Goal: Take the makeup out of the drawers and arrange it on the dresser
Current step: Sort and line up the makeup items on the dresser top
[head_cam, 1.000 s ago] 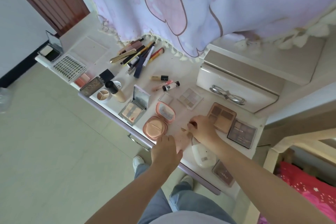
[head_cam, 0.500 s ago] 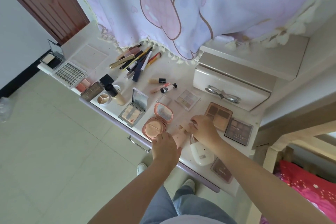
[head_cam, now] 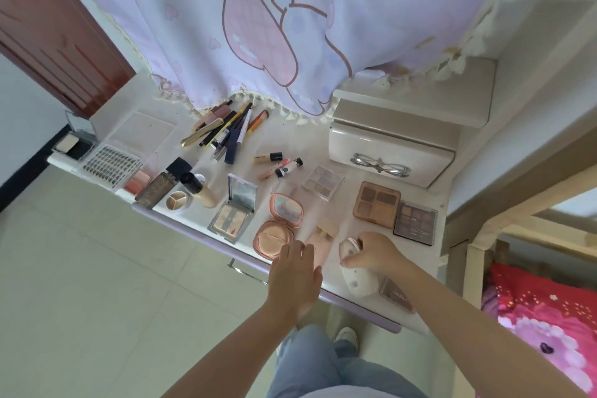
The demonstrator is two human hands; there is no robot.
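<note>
Right hand (head_cam: 374, 250): fingers curled over white oval case (head_cam: 357, 275) near dresser (head_cam: 290, 145) front edge.
Left hand (head_cam: 295, 271): fingers straight, hovering beside pink tube (head_cam: 319, 244).
Round pink compact (head_cam: 274, 237): open, just left of tube.
Brown palette (head_cam: 376, 203): beside dark palette (head_cam: 415, 221).
Pencils and brushes (head_cam: 226, 132): heaped under curtain (head_cam: 258, 26).

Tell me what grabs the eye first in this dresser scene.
A lilac cartoon-print curtain hangs over the back of the white dresser top, which is strewn with makeup. Near the front edge, the right hand grips a white oval case, while the left hand hovers open beside a round peach powder compact that lies open.
</note>
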